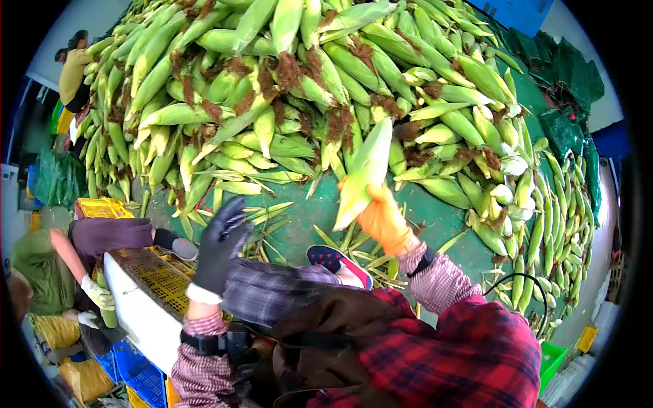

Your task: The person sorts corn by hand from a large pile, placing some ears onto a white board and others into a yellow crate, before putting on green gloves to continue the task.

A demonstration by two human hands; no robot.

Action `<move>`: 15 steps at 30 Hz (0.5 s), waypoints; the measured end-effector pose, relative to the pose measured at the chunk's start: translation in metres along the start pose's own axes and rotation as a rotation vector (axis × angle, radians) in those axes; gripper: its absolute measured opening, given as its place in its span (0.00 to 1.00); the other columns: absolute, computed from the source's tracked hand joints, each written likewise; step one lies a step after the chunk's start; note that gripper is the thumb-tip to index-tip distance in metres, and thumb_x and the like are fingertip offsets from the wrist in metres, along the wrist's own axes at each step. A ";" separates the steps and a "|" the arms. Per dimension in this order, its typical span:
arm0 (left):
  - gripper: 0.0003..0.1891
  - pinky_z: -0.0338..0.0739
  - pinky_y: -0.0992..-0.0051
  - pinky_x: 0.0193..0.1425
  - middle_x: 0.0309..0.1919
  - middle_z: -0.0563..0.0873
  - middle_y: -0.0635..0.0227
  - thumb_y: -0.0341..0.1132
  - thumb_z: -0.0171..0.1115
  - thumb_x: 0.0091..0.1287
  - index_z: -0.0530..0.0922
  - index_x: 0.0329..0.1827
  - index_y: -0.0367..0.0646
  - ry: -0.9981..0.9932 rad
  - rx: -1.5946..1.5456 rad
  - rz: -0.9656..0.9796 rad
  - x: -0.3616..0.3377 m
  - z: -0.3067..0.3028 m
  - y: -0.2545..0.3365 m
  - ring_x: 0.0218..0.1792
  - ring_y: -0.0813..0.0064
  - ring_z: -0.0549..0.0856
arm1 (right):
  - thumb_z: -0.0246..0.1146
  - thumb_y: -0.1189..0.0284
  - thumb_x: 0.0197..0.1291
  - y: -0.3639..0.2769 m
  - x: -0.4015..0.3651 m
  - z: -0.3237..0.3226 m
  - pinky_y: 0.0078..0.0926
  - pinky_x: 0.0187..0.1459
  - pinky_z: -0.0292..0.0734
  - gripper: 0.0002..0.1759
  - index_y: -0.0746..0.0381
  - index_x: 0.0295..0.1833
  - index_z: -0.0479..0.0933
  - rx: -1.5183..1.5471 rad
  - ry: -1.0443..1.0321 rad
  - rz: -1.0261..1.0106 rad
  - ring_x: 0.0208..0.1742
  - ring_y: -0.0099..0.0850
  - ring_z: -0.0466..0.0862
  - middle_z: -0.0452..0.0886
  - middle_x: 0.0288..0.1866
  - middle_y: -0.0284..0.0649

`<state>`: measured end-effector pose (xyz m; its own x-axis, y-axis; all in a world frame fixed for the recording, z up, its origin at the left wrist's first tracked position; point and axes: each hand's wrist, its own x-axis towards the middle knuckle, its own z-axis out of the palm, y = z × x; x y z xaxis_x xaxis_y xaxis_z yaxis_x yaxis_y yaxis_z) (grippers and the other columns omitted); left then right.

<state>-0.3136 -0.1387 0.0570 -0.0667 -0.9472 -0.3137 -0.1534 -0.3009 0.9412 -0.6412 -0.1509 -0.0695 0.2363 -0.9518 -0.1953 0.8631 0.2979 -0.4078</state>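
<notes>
My right hand (pixel 385 216), in an orange glove, is closed around the lower part of an ear of corn (pixel 369 166) in pale green husk. The ear tilts upward in front of the big heap of corn (pixel 272 88). On the left, my left hand (pixel 223 246) wears a dark glove with a white cuff. Its fingers are spread a little and nothing shows between them. It hovers near a yellow crate (pixel 153 272), apart from the corn. Brown silk hangs from many ears in the heap.
Loose husk leaves (pixel 272 211) litter the green floor (pixel 442 211) around my shoe (pixel 340 264). A co-worker in green (pixel 47 272) sits at left, gloved hands on an ear, beside a white board (pixel 139 309). Blue crates (pixel 139 370) stand at lower left. Another person (pixel 73 75) is beyond the heap.
</notes>
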 end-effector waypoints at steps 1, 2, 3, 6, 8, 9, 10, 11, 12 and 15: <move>0.29 0.74 0.69 0.73 0.69 0.81 0.63 0.32 0.67 0.74 0.72 0.78 0.42 -0.039 -0.016 -0.048 0.003 0.013 0.006 0.67 0.71 0.80 | 0.66 0.59 0.69 0.011 -0.007 0.017 0.45 0.70 0.76 0.38 0.67 0.78 0.64 -0.045 -0.043 0.075 0.69 0.42 0.80 0.77 0.71 0.51; 0.29 0.72 0.70 0.76 0.70 0.80 0.62 0.33 0.64 0.77 0.70 0.79 0.40 -0.076 -0.033 -0.099 0.004 0.026 0.011 0.69 0.70 0.79 | 0.67 0.58 0.67 0.022 -0.015 0.037 0.44 0.71 0.75 0.41 0.66 0.78 0.64 -0.091 -0.085 0.152 0.70 0.41 0.79 0.76 0.72 0.50; 0.29 0.73 0.69 0.75 0.70 0.80 0.62 0.34 0.65 0.77 0.70 0.79 0.39 -0.090 -0.075 -0.082 0.007 0.037 0.007 0.68 0.70 0.79 | 0.68 0.56 0.64 0.028 -0.020 0.059 0.43 0.72 0.74 0.44 0.66 0.80 0.63 -0.117 -0.138 0.224 0.71 0.40 0.78 0.76 0.74 0.48; 0.30 0.78 0.69 0.68 0.66 0.82 0.62 0.38 0.68 0.75 0.71 0.77 0.36 -0.243 -0.248 -0.060 0.005 0.051 0.018 0.64 0.70 0.82 | 0.70 0.55 0.63 0.061 -0.022 0.100 0.40 0.70 0.74 0.39 0.67 0.73 0.72 -0.005 -0.291 0.497 0.65 0.39 0.82 0.82 0.66 0.46; 0.31 0.80 0.69 0.63 0.58 0.86 0.64 0.37 0.72 0.71 0.73 0.74 0.36 -0.129 -0.279 -0.115 -0.005 0.030 0.024 0.57 0.70 0.85 | 0.68 0.59 0.67 0.078 -0.020 0.118 0.40 0.69 0.74 0.32 0.66 0.70 0.75 -0.069 -0.403 0.566 0.64 0.38 0.82 0.83 0.63 0.43; 0.34 0.80 0.69 0.64 0.60 0.85 0.64 0.36 0.75 0.67 0.72 0.74 0.37 -0.106 -0.324 -0.112 -0.013 0.019 0.025 0.59 0.71 0.84 | 0.67 0.59 0.68 0.083 -0.016 0.128 0.39 0.69 0.74 0.30 0.66 0.70 0.75 -0.151 -0.453 0.580 0.64 0.37 0.82 0.84 0.62 0.43; 0.37 0.79 0.68 0.65 0.62 0.84 0.64 0.35 0.78 0.64 0.71 0.75 0.38 -0.088 -0.372 -0.105 -0.020 0.010 0.025 0.61 0.72 0.83 | 0.67 0.59 0.70 0.086 -0.010 0.135 0.38 0.68 0.75 0.29 0.65 0.70 0.76 -0.238 -0.503 0.587 0.63 0.37 0.82 0.84 0.61 0.42; 0.38 0.79 0.68 0.65 0.62 0.84 0.64 0.35 0.79 0.62 0.71 0.75 0.38 -0.021 -0.262 0.030 -0.023 -0.004 0.023 0.61 0.72 0.83 | 0.65 0.57 0.74 0.082 0.001 0.139 0.34 0.62 0.78 0.29 0.65 0.71 0.75 -0.466 -0.565 0.589 0.61 0.33 0.82 0.83 0.63 0.40; 0.39 0.79 0.68 0.66 0.62 0.84 0.64 0.35 0.80 0.60 0.71 0.75 0.38 0.041 -0.152 0.150 -0.029 -0.016 0.017 0.61 0.71 0.83 | 0.63 0.51 0.75 0.071 0.003 0.158 0.29 0.54 0.80 0.33 0.66 0.72 0.74 -0.678 -0.613 0.452 0.56 0.29 0.82 0.82 0.65 0.39; 0.46 0.75 0.66 0.71 0.65 0.83 0.59 0.35 0.84 0.53 0.70 0.75 0.37 0.096 0.187 0.285 -0.055 -0.046 0.028 0.65 0.68 0.81 | 0.58 0.46 0.77 0.064 0.030 0.172 0.23 0.45 0.79 0.36 0.65 0.74 0.72 -0.617 -0.468 0.334 0.47 0.25 0.82 0.82 0.62 0.37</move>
<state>-0.2693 -0.1002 0.1063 -0.0416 -0.9989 -0.0203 -0.3206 -0.0059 0.9472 -0.5025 -0.1727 0.0522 0.7138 -0.6979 -0.0579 0.3482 0.4254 -0.8353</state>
